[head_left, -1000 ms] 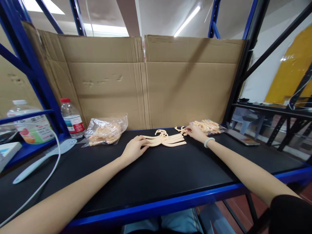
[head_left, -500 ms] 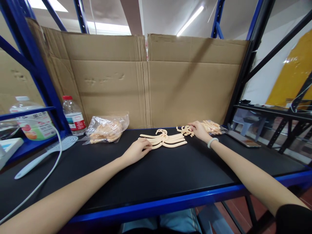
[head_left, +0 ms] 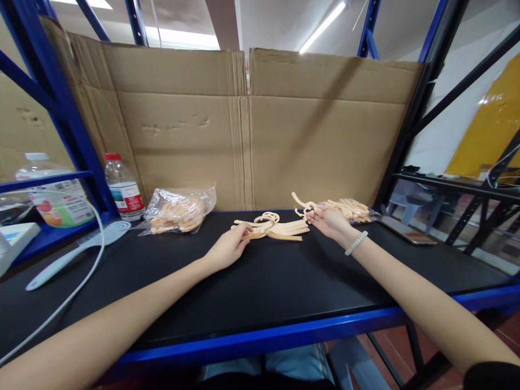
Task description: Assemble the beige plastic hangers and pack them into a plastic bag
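Observation:
My left hand (head_left: 227, 246) grips the left end of a flat bundle of long beige strips (head_left: 286, 227) and tilts it slightly off the black tabletop. Curled, hook-like ends rise from the bundle's middle; its strips fan out to the right. Just right of it, my right hand (head_left: 331, 221) holds a few smaller curled beige pieces (head_left: 305, 207) between its fingers, raised above the table. One piece points up and to the left. Part of what each hand holds is hidden by the fingers.
Clear plastic bags of similar beige pieces lie at the left (head_left: 179, 211) and behind my right hand (head_left: 353, 210). A red-capped bottle (head_left: 124, 189), pale brush (head_left: 81, 249) and white cable (head_left: 91, 265) are left. A phone (head_left: 408, 232) lies right; cardboard (head_left: 182, 130) stands behind.
My right hand has lifted the curled pieces from the table and turned its palm more upward. My left hand has closed further around the bundle and tilted it.

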The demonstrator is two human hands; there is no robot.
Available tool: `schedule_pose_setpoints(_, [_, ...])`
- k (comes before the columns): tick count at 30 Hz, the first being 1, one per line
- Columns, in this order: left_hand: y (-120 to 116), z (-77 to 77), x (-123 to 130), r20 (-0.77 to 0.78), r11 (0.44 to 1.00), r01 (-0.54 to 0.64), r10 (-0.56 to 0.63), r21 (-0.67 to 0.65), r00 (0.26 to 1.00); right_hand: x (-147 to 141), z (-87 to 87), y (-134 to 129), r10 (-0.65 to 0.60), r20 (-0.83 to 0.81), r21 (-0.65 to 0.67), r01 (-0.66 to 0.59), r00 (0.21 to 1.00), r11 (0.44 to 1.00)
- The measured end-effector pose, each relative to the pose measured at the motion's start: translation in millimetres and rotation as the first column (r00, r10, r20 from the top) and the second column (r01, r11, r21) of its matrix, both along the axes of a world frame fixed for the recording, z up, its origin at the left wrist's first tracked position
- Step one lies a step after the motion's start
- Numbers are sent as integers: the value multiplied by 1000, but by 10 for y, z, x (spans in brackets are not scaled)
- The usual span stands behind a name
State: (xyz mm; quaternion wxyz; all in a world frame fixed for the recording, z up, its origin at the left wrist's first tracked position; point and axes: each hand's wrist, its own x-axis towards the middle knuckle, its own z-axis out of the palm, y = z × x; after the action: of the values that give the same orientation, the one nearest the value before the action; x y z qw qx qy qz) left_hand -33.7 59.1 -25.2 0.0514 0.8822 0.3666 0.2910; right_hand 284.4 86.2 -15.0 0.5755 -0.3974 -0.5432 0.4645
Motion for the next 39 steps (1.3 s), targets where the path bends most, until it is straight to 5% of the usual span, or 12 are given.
schedule_pose_setpoints(6, [-6, 39, -10, -11, 999, -31, 31, -21, 999, -206, 73, -195, 1, -258, -178, -49, 966, 983])
schedule_pose_setpoints(15, [-54, 83, 1, 23, 997, -60, 61, -54, 998, -146, 95, -232, 169, 77, -108, -160, 983, 981])
schedule_pose_setpoints(39, [-91, 97, 22, 49, 993, -91, 95, -81, 994, -101, 104, -275, 316, 15, -385, -286, 949, 878])
